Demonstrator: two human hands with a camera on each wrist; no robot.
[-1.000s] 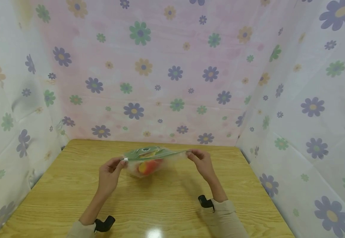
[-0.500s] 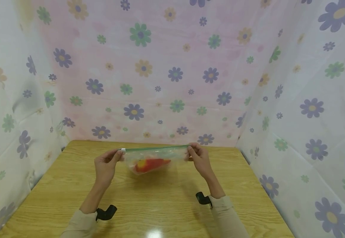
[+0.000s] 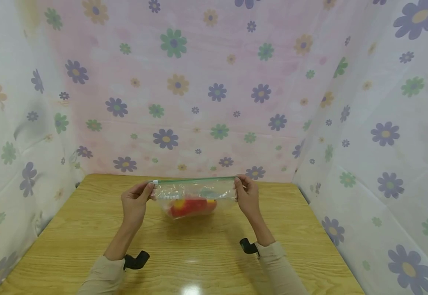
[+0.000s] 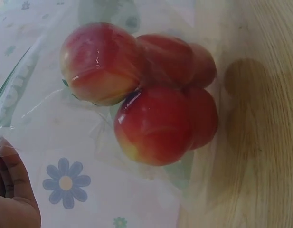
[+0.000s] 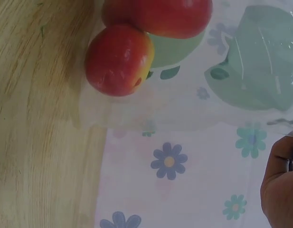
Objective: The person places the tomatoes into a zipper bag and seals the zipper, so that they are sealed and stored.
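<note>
A clear slider zip bag (image 3: pixel 195 187) with several red-and-yellow apples (image 3: pixel 192 207) in it hangs between my hands, close over the table. At its top left corner my left hand (image 3: pixel 133 205) pinches the bag between thumb and fingers, right beside the white slider (image 3: pixel 155 182). My right hand (image 3: pixel 249 198) pinches the top right corner. The green zip line runs straight and taut from one hand to the other. In the left wrist view the apples (image 4: pixel 153 126) bunch together low in the bag; the right wrist view shows green leaf print around the apples (image 5: pixel 118 61).
The wood-grain table (image 3: pixel 192 258) lies under both forearms. Flower-patterned sheets (image 3: pixel 195 82) stand behind it and on both sides. A black curved piece (image 3: pixel 137 259) sits at the left wrist, and another black piece (image 3: pixel 248 246) at the right.
The bag's top edge has risen and pulled straight, turning its clear front toward me; a second ago it sagged and showed green print. Both hands tilted up with it, still gripping the corners.
</note>
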